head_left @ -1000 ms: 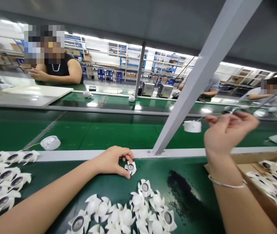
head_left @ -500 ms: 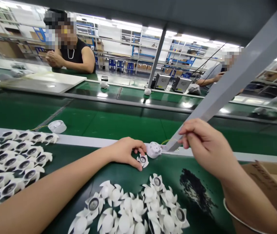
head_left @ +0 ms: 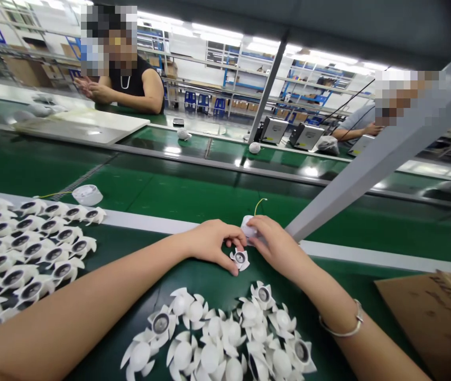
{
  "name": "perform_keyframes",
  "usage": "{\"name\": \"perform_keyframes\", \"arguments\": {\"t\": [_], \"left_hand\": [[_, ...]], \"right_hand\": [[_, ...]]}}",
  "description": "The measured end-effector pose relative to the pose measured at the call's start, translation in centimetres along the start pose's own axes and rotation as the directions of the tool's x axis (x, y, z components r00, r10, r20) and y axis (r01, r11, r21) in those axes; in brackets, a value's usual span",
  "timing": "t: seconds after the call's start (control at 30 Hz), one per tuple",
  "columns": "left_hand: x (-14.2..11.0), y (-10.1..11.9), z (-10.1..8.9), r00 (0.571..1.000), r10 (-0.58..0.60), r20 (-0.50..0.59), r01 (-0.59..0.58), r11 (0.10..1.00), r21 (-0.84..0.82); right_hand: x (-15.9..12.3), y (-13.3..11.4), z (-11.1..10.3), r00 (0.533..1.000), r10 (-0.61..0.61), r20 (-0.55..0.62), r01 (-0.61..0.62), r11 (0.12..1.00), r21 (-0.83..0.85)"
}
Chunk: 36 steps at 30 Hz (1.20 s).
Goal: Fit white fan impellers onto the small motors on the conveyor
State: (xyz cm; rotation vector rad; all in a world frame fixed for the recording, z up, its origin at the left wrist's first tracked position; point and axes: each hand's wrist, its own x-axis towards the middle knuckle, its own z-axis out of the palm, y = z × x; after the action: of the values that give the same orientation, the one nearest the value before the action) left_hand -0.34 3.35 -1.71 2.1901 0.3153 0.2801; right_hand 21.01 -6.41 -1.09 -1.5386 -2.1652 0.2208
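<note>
My left hand (head_left: 216, 244) is closed around a small white fan wheel (head_left: 241, 258), whose dark round hub faces up between thumb and fingers. Just beyond it, my right hand (head_left: 275, 243) has its fingers and thumb on a white round housing (head_left: 246, 226), covering part of it. A thin yellow wire (head_left: 257, 205) rises from the housing. In front of both hands lies a loose heap of white fan wheels (head_left: 211, 357), most with their domed side up and a few showing dark hubs.
Fan wheels (head_left: 21, 241) stand in rows at the left. Another white housing (head_left: 87, 194) with a yellow wire sits by the green belt (head_left: 162, 196). A slanted grey post (head_left: 348, 182) and a cardboard box (head_left: 419, 312) are at right. Across the belt sits a person (head_left: 146, 87).
My right hand has come left from beside the post, where it pinched near the yellow wire, onto the white housing. My left hand keeps its fan wheel. The view has shifted slightly.
</note>
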Motion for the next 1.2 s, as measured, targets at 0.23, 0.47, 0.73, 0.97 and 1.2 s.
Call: {"name": "perform_keyframes", "arguments": {"t": [0.23,0.47,0.73,0.97,1.2], "left_hand": [[0.0,0.0,0.1,1.000,-0.018,0.006,0.018,0.999,-0.027],[0.0,0.0,-0.5,1.000,-0.013,-0.013,0.010,0.980,-0.200],[0.0,0.4,-1.2,0.997,-0.057,-0.049,0.033,0.917,-0.398],[0.3,1.0,-2.0,0.965,-0.245,0.095,0.261,0.939,-0.225],[0.5,0.6,-2.0,0.930,-0.358,0.079,0.366,0.918,-0.154]], "right_hand": [[-0.4,-0.7,-1.3,0.982,0.174,-0.068,-0.173,0.985,0.019],[-1.1,-3.2,-3.6,0.986,0.158,-0.053,-0.153,0.985,0.082],[-1.3,-5.2,-2.7,0.996,-0.006,0.086,-0.008,0.988,0.153],[-1.1,-5.0,-1.5,0.986,0.034,0.164,-0.043,0.998,0.050],[-0.7,-5.4,-1.6,0.981,0.115,0.157,-0.133,0.985,0.109]]}}
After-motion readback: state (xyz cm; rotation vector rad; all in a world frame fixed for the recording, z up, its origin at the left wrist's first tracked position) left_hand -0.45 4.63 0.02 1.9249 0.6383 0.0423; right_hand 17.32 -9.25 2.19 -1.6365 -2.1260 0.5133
